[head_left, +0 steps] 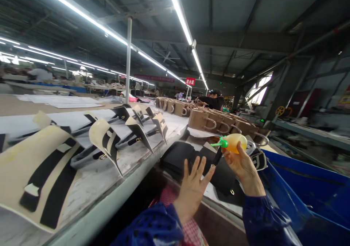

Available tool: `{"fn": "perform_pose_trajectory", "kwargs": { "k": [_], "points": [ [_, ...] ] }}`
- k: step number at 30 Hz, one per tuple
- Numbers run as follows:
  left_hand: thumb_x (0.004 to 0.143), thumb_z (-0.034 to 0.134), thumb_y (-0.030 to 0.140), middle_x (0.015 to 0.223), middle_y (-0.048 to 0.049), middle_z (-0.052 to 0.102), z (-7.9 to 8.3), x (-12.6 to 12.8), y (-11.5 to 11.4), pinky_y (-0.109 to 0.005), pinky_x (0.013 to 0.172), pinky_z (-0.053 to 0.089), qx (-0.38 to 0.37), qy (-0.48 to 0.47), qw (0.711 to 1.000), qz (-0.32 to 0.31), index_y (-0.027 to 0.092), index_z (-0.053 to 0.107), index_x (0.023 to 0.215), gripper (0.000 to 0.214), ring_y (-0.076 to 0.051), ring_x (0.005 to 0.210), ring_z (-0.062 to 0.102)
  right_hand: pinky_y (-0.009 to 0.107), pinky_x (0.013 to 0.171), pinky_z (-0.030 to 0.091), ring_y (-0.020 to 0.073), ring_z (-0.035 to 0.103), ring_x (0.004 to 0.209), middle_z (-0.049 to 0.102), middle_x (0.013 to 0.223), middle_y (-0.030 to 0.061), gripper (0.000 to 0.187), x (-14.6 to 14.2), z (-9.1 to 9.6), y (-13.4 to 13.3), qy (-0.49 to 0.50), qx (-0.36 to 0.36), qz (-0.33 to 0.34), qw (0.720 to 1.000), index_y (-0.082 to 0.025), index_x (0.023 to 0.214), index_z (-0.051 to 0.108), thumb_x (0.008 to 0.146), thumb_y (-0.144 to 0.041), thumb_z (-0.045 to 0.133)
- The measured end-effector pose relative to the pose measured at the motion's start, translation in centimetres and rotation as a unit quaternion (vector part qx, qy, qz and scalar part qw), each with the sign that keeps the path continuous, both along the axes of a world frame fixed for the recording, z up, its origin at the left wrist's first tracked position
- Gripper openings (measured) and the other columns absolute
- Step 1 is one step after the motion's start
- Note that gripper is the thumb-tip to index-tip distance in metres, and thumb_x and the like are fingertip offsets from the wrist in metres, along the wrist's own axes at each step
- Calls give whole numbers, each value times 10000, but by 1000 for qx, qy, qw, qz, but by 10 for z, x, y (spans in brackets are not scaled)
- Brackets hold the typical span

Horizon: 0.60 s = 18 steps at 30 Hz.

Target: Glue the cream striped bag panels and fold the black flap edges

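My right hand (242, 167) is closed around a squeeze bottle (237, 143) of amber liquid, tipped on its side with its green nozzle pointing left. With fingers spread, my left hand (193, 187) is over the near edge of the work surface, beside black flat pieces (179, 156); whether it touches them I cannot tell. A black strap (217, 157) with a small metal fitting is just beyond its fingertips. Another black piece (228, 182) with a gold-coloured buckle lies below the bottle, between my hands.
Curved cream panels (50, 166) with black straps stand on the long table (94, 187) at left. Rows of brown handled bags (207, 120) are ahead. A blue bin (303, 176) borders the right side. A metal post (129, 60) rises behind; a person (214, 99) works farther back.
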<state>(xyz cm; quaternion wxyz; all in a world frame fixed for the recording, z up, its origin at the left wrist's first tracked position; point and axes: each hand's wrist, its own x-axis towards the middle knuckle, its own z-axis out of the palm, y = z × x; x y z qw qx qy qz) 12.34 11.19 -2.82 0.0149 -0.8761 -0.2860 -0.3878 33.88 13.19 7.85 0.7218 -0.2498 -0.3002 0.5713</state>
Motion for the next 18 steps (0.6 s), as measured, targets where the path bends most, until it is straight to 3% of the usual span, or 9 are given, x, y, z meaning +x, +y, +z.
{"fn": "perform_pose_trajectory", "kwargs": {
  "k": [2,4,7,9,11,15,16,18],
  "points": [
    [1011,390,91,1696,-112,94,15,2,-11,-791,1146,32,4,13,1000,-18,331,155,1603,680,-359,1549,0,217,562,621,167,723,752,729,983,55,298,-18,0,-16,-6,-10,33,999,-204,1162,621,888,-261,721],
    [1029,372,129,1693,-81,153,26,-2,-19,-795,1142,103,-11,28,999,-40,366,146,1599,657,-386,1544,89,218,595,634,168,731,735,741,979,58,342,-35,-2,-29,-7,-19,59,998,-205,1178,614,865,-250,745],
    [998,411,88,1682,-91,199,32,-12,-26,-814,1086,231,-61,31,996,-59,394,197,1587,697,-477,1491,230,199,607,630,163,738,754,746,961,39,379,-53,-3,-38,1,-21,78,997,-226,1198,605,856,-276,759],
    [953,431,35,1685,-92,168,33,-18,-27,-802,1088,243,-102,19,992,-74,383,239,1581,743,-501,1477,245,182,590,620,157,735,753,743,943,32,386,-61,-1,-38,7,-19,81,997,-231,1199,605,853,-299,764],
    [901,425,-9,1680,-71,186,32,-24,-28,-721,1151,243,-149,-3,984,-102,324,281,1579,769,-451,1492,258,166,588,610,149,729,757,735,939,38,367,-65,0,-35,10,-19,80,997,-218,1187,614,864,-317,754],
    [820,422,-21,1660,-74,259,24,-43,-34,-376,1247,256,-273,-105,945,-147,132,336,1563,764,-250,1501,332,131,583,584,131,710,778,723,974,50,321,-66,2,-39,12,-7,58,998,-214,1142,643,872,-360,737],
    [850,425,18,1651,-74,294,21,-49,-36,-331,1247,247,-312,-144,928,-144,118,348,1558,719,-224,1494,349,118,574,572,125,703,783,724,1003,55,340,-65,1,-43,15,0,49,999,-222,1146,647,860,-374,749],
    [941,439,163,1581,-93,447,9,-62,-41,-347,1238,272,-402,-225,879,-124,128,444,1513,573,-238,1452,425,94,551,546,116,688,802,718,1101,78,424,-62,-6,-54,17,21,35,999,-238,1191,643,828,-412,777]
  ]
}}
